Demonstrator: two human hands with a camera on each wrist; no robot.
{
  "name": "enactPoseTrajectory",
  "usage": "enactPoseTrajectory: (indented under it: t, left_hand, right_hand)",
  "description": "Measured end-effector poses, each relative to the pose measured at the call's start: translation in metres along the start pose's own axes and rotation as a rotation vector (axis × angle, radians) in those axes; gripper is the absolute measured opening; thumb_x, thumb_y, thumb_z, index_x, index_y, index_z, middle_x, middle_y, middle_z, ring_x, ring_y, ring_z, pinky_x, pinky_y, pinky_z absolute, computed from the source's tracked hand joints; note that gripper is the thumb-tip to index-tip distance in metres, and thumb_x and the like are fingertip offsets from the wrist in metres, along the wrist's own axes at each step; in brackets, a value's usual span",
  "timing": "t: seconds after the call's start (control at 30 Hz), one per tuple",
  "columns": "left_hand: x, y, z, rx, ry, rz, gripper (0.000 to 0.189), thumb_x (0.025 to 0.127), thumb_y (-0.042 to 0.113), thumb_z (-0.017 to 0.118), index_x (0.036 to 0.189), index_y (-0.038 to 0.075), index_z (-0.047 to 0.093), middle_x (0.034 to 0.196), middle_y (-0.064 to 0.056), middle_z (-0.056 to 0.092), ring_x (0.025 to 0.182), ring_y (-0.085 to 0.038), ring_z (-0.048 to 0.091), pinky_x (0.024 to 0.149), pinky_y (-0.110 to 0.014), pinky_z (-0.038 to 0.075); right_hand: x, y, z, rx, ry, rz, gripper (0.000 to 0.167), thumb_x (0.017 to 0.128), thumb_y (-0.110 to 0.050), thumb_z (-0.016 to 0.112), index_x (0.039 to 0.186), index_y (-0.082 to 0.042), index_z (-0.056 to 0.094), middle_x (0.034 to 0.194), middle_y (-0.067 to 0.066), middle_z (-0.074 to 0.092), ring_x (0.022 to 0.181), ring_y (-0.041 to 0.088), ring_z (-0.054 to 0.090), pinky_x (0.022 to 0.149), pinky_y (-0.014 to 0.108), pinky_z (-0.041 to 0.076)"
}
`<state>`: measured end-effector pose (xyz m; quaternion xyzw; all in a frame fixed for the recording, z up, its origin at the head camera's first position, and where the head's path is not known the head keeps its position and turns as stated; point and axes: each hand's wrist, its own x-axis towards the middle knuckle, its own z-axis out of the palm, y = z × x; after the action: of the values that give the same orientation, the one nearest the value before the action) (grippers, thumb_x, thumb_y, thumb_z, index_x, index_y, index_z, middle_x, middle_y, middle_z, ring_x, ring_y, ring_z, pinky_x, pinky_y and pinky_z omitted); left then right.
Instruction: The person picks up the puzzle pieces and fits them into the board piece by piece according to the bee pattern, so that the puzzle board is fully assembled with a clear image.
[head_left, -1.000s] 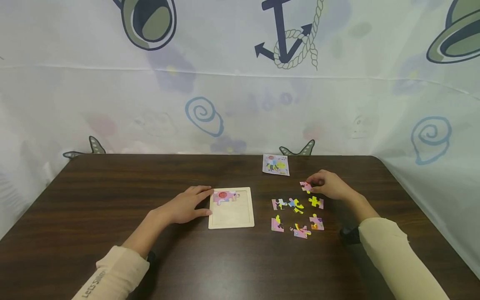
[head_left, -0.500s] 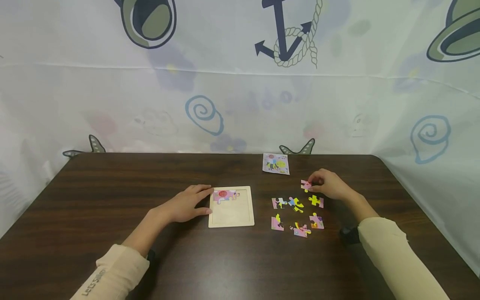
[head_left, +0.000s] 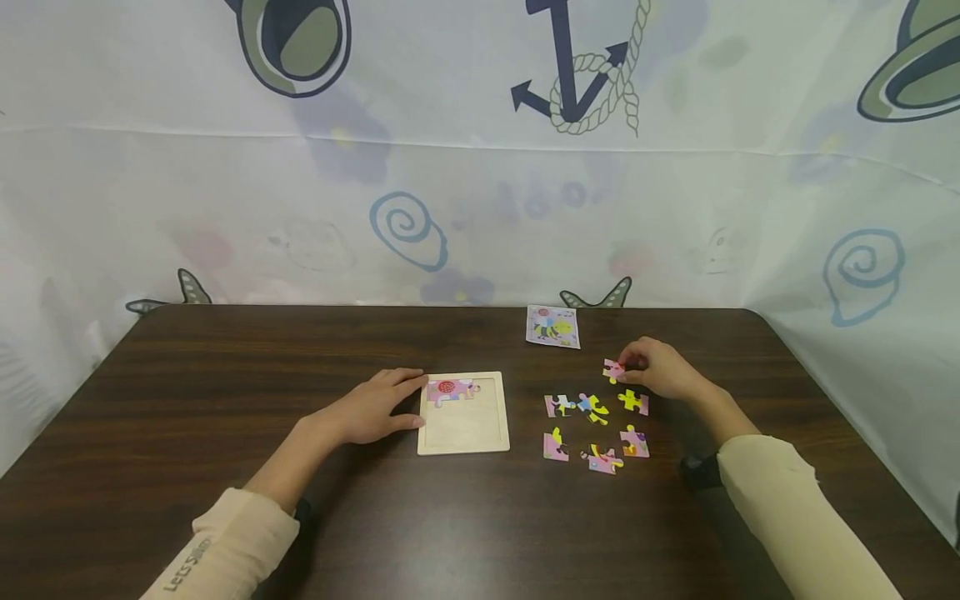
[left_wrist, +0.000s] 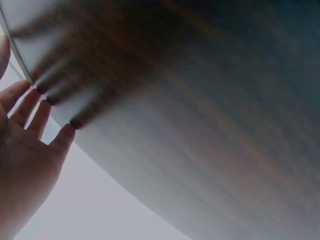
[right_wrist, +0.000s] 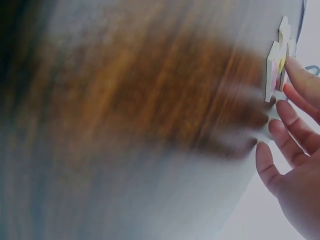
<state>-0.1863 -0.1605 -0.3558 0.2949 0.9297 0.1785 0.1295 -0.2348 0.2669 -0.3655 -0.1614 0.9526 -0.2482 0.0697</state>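
Tabletop (head_left: 450,533), dark and wood-grained, as I view it remotely through the head camera. Left hand (head_left: 369,410): fingers extended, thumb set apart, tips touching the left border of a shallow wooden tray (head_left: 463,450); I see nothing in its grasp. A pink puzzle section (head_left: 450,390) bearing a round red figure lies in the upper left corner of the tray's recess. Right hand (head_left: 660,369): thumb and index finger brought nearly together, pinching the right side of a pink-and-yellow puzzle piece (head_left: 611,369), well to the right of the tray; my right wrist view shows the other fingers loosely extended. I cannot tell whether this piece rests on the wood or is raised. Just below it, nearer the person, six loose pieces (head_left: 556,447) lie in two rows of three. A picture card (head_left: 552,326) with a striped bee lies near the far edge. Behind hangs a pale backdrop (head_left: 300,192) printed with an anchor (head_left: 566,50) and shells; both sleeves (head_left: 787,500) are cream.
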Motion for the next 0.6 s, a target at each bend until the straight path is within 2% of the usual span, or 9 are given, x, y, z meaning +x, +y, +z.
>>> enactPoseTrajectory:
  t: [0.6]
  left_hand:
    - [-0.0003, -0.0008, 0.0028, 0.009, 0.006, 0.000, 0.063, 0.088, 0.032, 0.061, 0.138, 0.000, 0.038, 0.139, -0.019, 0.035, 0.127, -0.037, 0.031, 0.099, -0.053, 0.030]
  right_hand:
    - [-0.0014, 0.0002, 0.0005, -0.009, -0.016, -0.038, 0.016, 0.081, -0.007, 0.068, 0.092, 0.002, 0.061, 0.091, 0.012, 0.054, 0.081, 0.024, 0.049, 0.075, 0.042, 0.046]
